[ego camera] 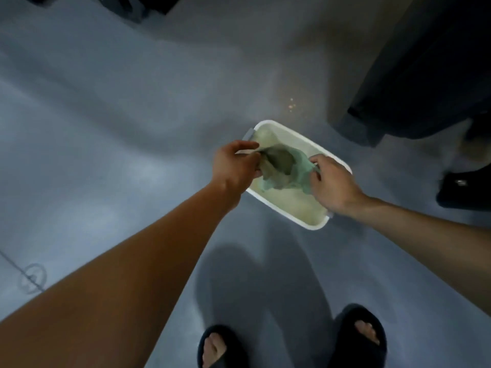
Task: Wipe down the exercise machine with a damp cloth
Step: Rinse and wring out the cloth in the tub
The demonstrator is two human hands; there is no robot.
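I am standing on the grey floor [111, 144], and the white basin [285, 209] is sitting on it just before my feet. I am holding the green cloth [281, 168] over the basin: my left hand [235, 166] is pinching its left end and my right hand [333, 185] is gripping its right end. If I am wringing it too little, I think water is going to drip on the floor, and my sandals [361, 338] could slip.

Both arms outstretched downward, left hand [235, 163] and right hand [335, 183] each pinching fabric.
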